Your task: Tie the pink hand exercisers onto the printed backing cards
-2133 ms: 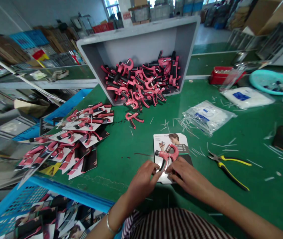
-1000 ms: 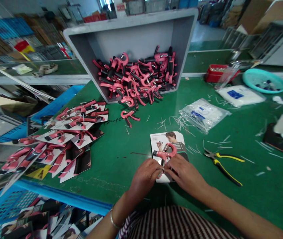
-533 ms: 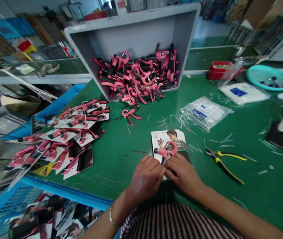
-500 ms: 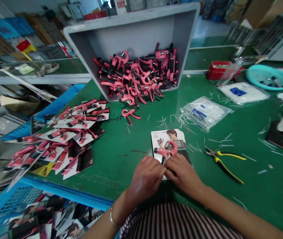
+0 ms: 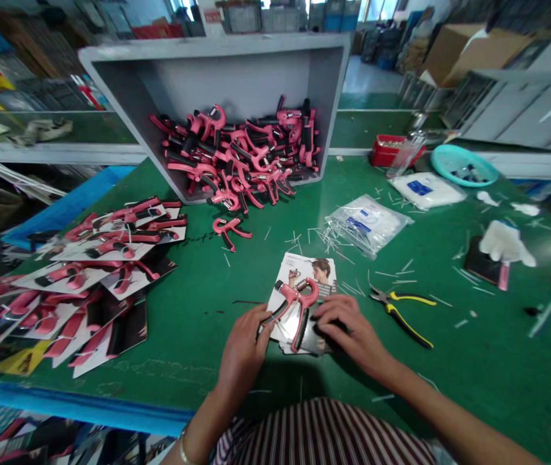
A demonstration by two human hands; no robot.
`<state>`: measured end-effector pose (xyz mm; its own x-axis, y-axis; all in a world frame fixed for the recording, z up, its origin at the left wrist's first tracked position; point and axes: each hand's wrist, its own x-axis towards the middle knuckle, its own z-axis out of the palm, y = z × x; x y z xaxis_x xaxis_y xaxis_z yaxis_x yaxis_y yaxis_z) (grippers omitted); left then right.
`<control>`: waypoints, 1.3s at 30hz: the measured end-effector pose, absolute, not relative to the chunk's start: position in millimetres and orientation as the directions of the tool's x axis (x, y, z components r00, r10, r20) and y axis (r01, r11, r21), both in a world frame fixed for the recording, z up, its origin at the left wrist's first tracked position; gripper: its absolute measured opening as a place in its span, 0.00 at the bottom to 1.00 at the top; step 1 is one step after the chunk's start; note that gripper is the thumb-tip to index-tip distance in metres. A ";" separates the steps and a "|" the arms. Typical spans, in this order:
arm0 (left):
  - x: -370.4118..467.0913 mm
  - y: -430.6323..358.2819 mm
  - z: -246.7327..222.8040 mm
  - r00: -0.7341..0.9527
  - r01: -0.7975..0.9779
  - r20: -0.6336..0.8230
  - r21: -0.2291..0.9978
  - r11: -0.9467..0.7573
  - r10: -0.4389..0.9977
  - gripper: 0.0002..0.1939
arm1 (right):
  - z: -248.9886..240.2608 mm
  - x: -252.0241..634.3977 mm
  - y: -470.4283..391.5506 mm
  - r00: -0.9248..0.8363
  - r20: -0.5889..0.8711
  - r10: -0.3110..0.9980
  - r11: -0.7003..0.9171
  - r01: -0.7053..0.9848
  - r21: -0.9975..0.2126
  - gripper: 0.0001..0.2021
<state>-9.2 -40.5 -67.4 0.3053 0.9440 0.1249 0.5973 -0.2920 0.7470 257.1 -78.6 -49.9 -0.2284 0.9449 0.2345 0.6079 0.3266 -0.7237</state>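
A pink and black hand grip (image 5: pixel 299 300) lies on a printed card (image 5: pixel 287 268), with more cards beneath it, on the green table in front of me. My left hand (image 5: pixel 246 345) is at the left side of the card, its fingers closed on the left handle end and the card's edge. On the right, my right hand (image 5: pixel 345 326) rests at the card's right edge with bent fingers; what its fingertips hold, if anything, is hidden. Another hand grip (image 5: pixel 231 231) lies loose farther up the table.
A grey crate (image 5: pixel 217 48) of hand grips stands tipped at the back. Carded grips (image 5: pixel 110 248) are piled at left, above a blue basket (image 5: pixel 86 400). Pliers (image 5: pixel 401 313), plastic bags (image 5: pixel 369 223), a glove (image 5: pixel 505 242) and white strips lie at right.
My hands have moved apart from their meeting point at the handles to opposite sides of the card. The grip's handles now show spread on the card. The camera view has shifted right.
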 end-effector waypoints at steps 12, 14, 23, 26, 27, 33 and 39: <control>-4.0 -24.7 -39.8 0.455 -0.114 -0.457 0.821 0.559 0.764 0.25 | -77.2 426.2 -107.0 -0.004 -0.128 0.992 -0.047 0.920 -0.389 0.23; 2.0 -26.9 -42.6 0.419 -0.082 -0.431 0.858 0.506 0.799 0.23 | -59.4 399.9 -102.3 0.070 -0.270 0.960 -0.246 0.668 -0.702 0.22; 8.2 -33.3 -45.9 0.284 0.175 -0.273 0.957 0.230 0.919 0.20 | -15.6 286.7 -101.4 -0.574 -0.494 0.653 -0.625 -0.039 -0.780 0.20; 9.1 -33.7 -43.7 0.289 0.194 -0.253 0.960 0.202 0.923 0.20 | -15.6 277.1 -96.7 -0.643 -0.499 0.581 -0.668 -0.026 -0.744 0.21; 9.2 -33.9 -42.7 0.297 0.194 -0.244 0.962 0.191 0.923 0.20 | -16.0 276.2 -94.6 -0.646 -0.506 0.571 -0.677 -0.023 -0.736 0.22; 9.0 -34.9 -35.4 0.324 0.209 -0.227 0.964 0.165 0.918 0.20 | -15.0 275.5 -80.9 -0.690 -0.504 0.520 -0.726 -0.047 -0.686 0.22; 8.4 -34.4 -33.3 0.345 0.193 -0.211 0.970 0.151 0.914 0.21 | -24.4 270.2 -77.8 -0.674 -0.535 0.510 -0.784 -0.108 -0.611 0.18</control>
